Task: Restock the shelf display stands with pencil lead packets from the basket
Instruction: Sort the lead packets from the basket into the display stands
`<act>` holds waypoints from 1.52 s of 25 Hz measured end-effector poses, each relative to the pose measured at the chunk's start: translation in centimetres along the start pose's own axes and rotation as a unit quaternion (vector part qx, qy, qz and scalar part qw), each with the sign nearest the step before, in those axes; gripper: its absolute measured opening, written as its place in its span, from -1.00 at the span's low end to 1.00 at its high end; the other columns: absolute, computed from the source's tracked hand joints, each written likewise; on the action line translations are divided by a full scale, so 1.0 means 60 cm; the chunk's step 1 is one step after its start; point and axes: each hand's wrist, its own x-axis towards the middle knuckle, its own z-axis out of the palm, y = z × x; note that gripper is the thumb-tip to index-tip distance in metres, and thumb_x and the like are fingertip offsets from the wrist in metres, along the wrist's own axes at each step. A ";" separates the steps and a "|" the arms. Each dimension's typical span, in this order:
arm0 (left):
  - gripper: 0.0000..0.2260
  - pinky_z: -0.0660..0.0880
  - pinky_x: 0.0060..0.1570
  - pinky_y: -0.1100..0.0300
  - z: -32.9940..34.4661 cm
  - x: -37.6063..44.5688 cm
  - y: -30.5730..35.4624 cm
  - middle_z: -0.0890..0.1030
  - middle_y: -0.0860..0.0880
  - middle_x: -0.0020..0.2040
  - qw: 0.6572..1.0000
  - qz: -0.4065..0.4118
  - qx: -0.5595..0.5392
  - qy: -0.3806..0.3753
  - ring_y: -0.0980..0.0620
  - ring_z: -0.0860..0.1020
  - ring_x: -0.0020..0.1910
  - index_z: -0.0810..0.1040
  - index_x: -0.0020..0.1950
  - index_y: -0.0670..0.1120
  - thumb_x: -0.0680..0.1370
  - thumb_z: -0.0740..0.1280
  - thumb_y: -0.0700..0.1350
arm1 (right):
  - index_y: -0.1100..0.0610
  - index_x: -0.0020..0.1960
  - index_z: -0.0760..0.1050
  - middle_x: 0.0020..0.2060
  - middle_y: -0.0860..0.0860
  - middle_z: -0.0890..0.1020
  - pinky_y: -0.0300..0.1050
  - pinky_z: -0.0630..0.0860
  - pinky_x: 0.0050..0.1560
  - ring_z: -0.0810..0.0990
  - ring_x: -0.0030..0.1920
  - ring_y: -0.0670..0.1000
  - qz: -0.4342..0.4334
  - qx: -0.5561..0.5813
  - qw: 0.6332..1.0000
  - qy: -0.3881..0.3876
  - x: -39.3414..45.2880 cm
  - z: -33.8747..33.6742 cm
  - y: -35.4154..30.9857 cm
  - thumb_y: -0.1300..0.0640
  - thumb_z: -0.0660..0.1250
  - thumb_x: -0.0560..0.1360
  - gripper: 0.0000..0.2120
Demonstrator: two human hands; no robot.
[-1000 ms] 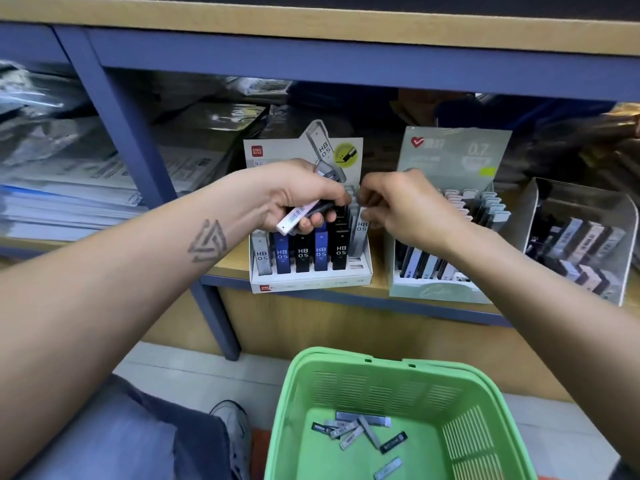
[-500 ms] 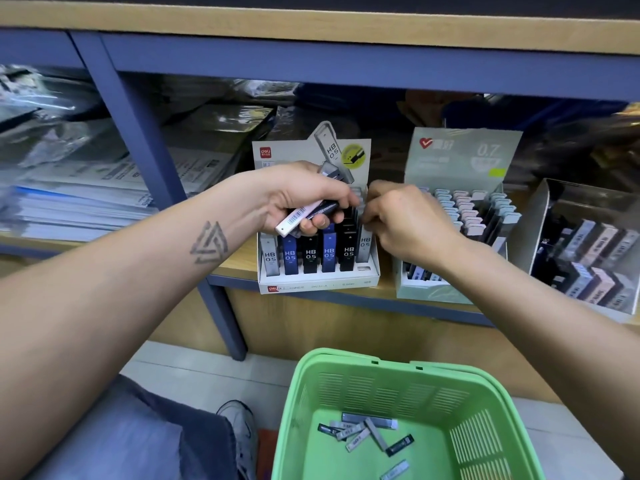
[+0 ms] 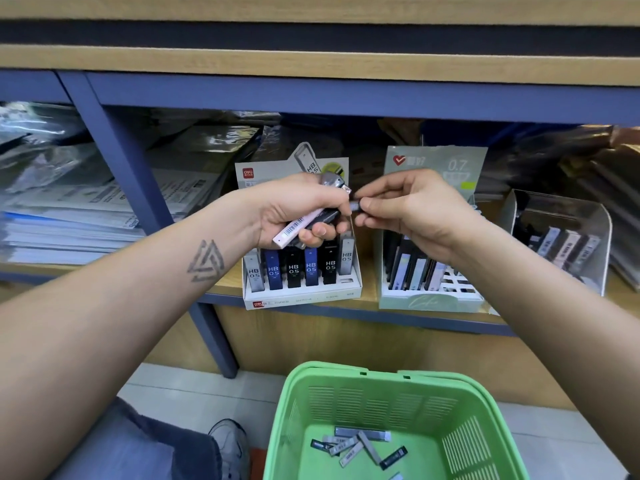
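Observation:
My left hand [image 3: 294, 211] grips a bundle of pencil lead packets [image 3: 300, 226], white and black ones, in front of the white HB 0.5 display stand [image 3: 301, 296]. My right hand [image 3: 405, 209] pinches the end of one packet [image 3: 354, 205] at the top of that bundle, thumb and fingers closed on it. The stand's front row holds several upright grey, blue and black packets. A pale green 0.7 display stand [image 3: 429, 301] sits to the right, partly filled. Below, the green basket [image 3: 346, 379] holds several loose packets [image 3: 360, 445].
A clear plastic bin [image 3: 557, 237] with more packets stands at the far right of the shelf. Stacks of wrapped paper [image 3: 69, 216] fill the left bay behind a blue upright post [image 3: 117, 161]. My knee and shoe [image 3: 228, 445] are left of the basket.
My right hand has come up from the HB 0.5 stand's right side to the bundle in my left hand and now pinches a packet there. The view has shifted slightly.

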 end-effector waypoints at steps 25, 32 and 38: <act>-0.94 0.28 -0.61 0.28 0.206 0.109 0.041 0.69 -0.23 -0.21 0.985 0.122 0.085 0.087 0.04 0.39 -0.56 0.60 -0.03 -0.23 0.51 0.40 -0.32 | 0.11 0.00 0.64 -0.13 -0.03 0.71 -0.07 0.63 0.05 0.69 -0.08 -0.06 -0.134 -0.329 0.922 0.156 -0.121 -0.204 0.006 0.20 0.60 0.39 -0.78; -0.92 0.25 -0.59 0.29 0.266 0.138 0.049 0.66 -0.22 -0.22 0.995 0.098 0.013 0.028 0.04 0.36 -0.52 0.59 0.00 -0.24 0.55 0.41 -0.24 | 0.07 0.13 0.62 -0.14 -0.05 0.65 -0.03 0.60 -0.01 0.63 -0.12 -0.04 -0.162 -0.471 0.845 0.194 -0.146 -0.262 0.001 0.18 0.50 0.47 -0.76; -0.94 0.25 -0.58 0.28 0.285 0.157 0.040 0.63 -0.20 -0.23 0.997 0.076 0.003 0.023 0.05 0.38 -0.52 0.59 -0.01 -0.22 0.56 0.40 -0.23 | 0.01 0.08 0.66 -0.13 -0.05 0.67 0.07 0.64 0.07 0.66 -0.07 -0.02 -0.086 -0.413 0.864 0.274 -0.172 -0.356 -0.004 0.16 0.54 0.46 -0.79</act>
